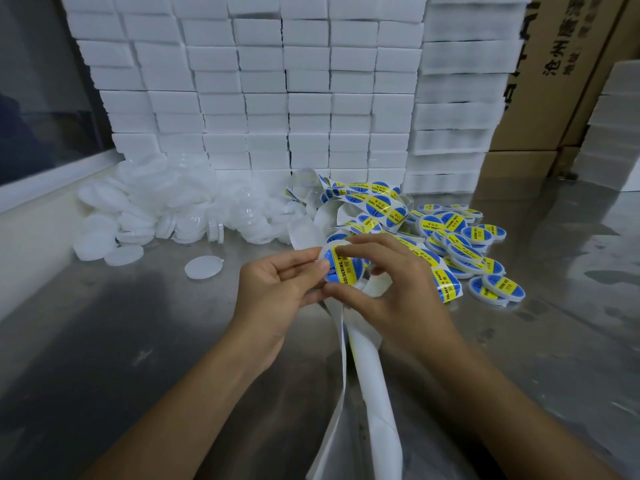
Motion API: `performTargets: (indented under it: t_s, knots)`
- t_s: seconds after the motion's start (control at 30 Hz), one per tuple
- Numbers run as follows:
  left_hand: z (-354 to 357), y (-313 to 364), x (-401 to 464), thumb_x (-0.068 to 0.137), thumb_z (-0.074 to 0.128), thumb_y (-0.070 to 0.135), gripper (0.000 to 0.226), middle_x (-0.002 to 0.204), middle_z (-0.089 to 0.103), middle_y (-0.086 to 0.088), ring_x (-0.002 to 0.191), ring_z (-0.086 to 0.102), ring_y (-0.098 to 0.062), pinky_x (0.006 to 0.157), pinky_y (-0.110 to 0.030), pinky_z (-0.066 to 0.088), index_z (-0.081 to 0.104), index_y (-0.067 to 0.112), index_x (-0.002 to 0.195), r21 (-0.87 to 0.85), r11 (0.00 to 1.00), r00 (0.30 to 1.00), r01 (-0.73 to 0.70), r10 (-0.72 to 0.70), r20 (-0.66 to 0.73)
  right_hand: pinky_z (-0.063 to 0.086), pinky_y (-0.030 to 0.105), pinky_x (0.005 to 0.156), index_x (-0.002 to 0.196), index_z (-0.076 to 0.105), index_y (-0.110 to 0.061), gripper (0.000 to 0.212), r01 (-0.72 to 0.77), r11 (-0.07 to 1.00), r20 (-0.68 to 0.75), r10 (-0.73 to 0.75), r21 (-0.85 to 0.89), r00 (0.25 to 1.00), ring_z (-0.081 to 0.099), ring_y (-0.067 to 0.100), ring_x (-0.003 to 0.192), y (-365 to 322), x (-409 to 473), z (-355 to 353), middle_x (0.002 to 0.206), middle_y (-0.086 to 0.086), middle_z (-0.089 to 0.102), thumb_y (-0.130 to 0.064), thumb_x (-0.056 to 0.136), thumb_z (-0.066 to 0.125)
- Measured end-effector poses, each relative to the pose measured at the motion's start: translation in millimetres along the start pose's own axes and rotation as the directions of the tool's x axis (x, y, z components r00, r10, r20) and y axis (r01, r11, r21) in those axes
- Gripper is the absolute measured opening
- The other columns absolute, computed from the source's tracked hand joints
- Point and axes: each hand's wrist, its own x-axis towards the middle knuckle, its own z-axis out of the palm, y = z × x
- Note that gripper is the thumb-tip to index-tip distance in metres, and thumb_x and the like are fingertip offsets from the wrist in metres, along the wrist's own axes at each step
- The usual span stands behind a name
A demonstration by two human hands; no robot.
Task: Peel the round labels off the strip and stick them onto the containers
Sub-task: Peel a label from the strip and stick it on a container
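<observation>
Two hands meet over the steel bench [104,341], both on one small round container [341,268]. Left hand [277,292] pinches its left edge with thumb and curled fingers, right hand [384,289] has its fingertips pressing on the top and its thumb under the lower rim. The blue and yellow label [343,271] on it reads "SOLDERING PASTE", but the right fingers cover part of it, so I can't tell if it's fully stuck down.

White backing strip [374,375] hangs from under the hands and runs off the bottom edge, so its end is cut off. Behind the hands the strip with unpeeled labels [374,202] piles up in loops, tangled enough that you can't count them.

Right of the hands sits a heap of labelled containers [464,244], overlapping each other. On the left is a pile of plain white containers [156,209], blown out and blurry, hard to tell lids from bodies. One white lid [202,266] lies alone near the left hand.

Stacked white foam blocks [277,91] fill the back, and cardboard boxes [554,81] at the right are half cut off, their print only partly readable.
</observation>
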Motion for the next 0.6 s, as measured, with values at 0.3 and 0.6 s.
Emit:
performTargets:
  t_s: [0.3,0.6]
  knots:
    - [10,-16,-15,0.075,0.072,0.036,0.025,0.084,0.073,0.011,0.082,0.066,-0.004,0.081,-0.017,0.047,0.077,0.020,0.094,0.698,0.453,0.824,-0.555,0.413,0.388,0.051,0.028,0.080,0.096,0.075,-0.018,0.022,-0.385,0.916,-0.237,0.352,-0.112,0.906,0.063,0.011,0.098,51,28,-45,0.103,-0.003,0.067,-0.030,0.078,0.078]
    - [0,-11,-8,0.075,0.077,0.010,0.005,0.074,0.068,0.008,0.077,0.062,-0.006,0.074,-0.009,0.043,0.076,0.014,0.078,0.736,0.448,0.858,-0.507,0.345,0.381,0.038,0.031,0.071,0.100,0.070,-0.014,0.021,-0.590,0.639,-0.323,0.495,-0.494,0.806,0.061,0.033,0.097,141,55,-66,0.106,0.012,0.067,-0.030,0.087,0.067]
